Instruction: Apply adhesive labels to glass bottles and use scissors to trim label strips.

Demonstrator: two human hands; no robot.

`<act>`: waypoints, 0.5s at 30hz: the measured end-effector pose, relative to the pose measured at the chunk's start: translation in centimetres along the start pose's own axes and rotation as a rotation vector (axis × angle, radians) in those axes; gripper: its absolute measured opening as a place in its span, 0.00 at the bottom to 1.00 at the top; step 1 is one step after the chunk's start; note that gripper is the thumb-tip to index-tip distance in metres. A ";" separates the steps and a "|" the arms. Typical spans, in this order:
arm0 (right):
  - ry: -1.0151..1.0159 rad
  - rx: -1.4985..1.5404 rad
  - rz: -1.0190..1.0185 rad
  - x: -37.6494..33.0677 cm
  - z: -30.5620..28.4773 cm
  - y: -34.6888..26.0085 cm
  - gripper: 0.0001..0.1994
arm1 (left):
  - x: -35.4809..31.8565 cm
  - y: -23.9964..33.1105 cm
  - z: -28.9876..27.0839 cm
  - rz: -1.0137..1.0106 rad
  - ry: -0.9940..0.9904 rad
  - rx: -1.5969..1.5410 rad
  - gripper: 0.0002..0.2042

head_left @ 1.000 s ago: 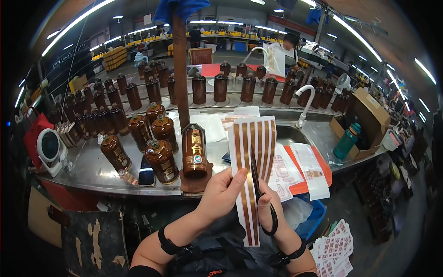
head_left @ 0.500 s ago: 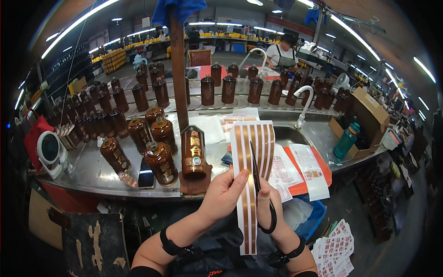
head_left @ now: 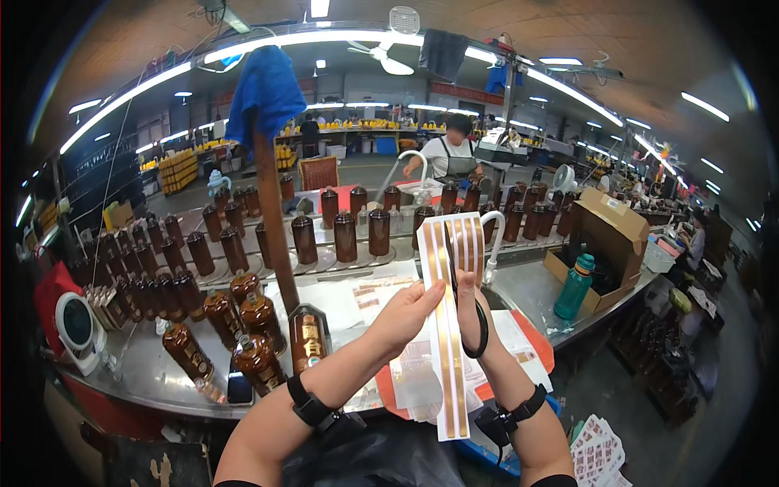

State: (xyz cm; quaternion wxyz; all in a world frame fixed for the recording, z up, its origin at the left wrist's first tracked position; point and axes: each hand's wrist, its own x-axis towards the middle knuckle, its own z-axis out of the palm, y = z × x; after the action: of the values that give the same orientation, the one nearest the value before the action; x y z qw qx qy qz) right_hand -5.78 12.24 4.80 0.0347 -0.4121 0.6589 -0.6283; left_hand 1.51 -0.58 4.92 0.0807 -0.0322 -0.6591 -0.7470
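Raised in front of me is a white sheet of gold-striped label strips (head_left: 452, 381), split lengthwise at its upper part. My left hand (head_left: 412, 312) pinches its left edge between thumb and fingers. On the other side, my right hand (head_left: 468, 304) grips black-handled scissors (head_left: 484, 331), the blades lying along the gap between stripes. Part of the scissors is hidden by the sheet and my fingers. Left of my forearm, a dark brown bottle with gold lettering (head_left: 308, 339) lies on the bench, partly covered by that arm.
Several brown bottles (head_left: 258, 321) stand on the metal bench at left, near a phone (head_left: 239, 388) and a round white fan (head_left: 75, 321). Bottles line the conveyor (head_left: 341, 253) behind. A green flask (head_left: 574, 288) and cardboard box (head_left: 604, 243) stand at right. A co-worker (head_left: 454, 154) is beyond.
My view has tilted upward, showing more of the ceiling. Both hands still hold the sheet and scissors; the sheet's split top halves now stand further apart.
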 end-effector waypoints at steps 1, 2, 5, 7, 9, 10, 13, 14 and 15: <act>0.017 -0.007 -0.007 0.6 -0.4 -0.7 0.42 | 1.0 0.3 0.3 0.019 0.004 -0.022 0.21; 0.024 -0.005 -0.005 1.4 -1.0 -0.4 0.42 | 1.9 0.5 0.5 0.034 0.008 -0.045 0.21; 0.032 0.009 -0.003 3.6 -2.8 2.1 0.41 | 5.1 0.1 0.6 0.035 -0.010 -0.053 0.20; 0.080 -0.025 0.004 4.8 -3.5 3.5 0.40 | 7.1 -0.6 0.3 0.041 -0.045 -0.081 0.20; 0.090 -0.020 0.032 5.7 -4.1 4.4 0.40 | 9.0 -1.5 -0.2 0.015 -0.057 -0.091 0.20; 0.105 0.003 0.042 6.0 -4.3 4.8 0.39 | 9.8 -2.0 -0.2 -0.003 -0.062 -0.102 0.20; 0.137 0.033 0.081 7.1 -5.1 6.4 0.39 | 12.2 -3.1 -0.3 -0.026 -0.060 -0.121 0.20; 0.149 0.037 0.102 7.5 -5.3 6.8 0.38 | 13.0 -3.5 -0.5 -0.029 -0.075 -0.136 0.20; 0.158 0.043 0.140 7.8 -5.5 7.0 0.38 | 13.7 -3.9 -0.8 -0.045 -0.085 -0.149 0.20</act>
State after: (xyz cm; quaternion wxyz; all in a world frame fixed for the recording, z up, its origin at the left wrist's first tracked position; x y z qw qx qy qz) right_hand -17.47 11.14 3.61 0.0354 -0.3133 0.6730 -0.6690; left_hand -12.55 -1.93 3.08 0.0334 -0.0548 -0.6049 -0.7937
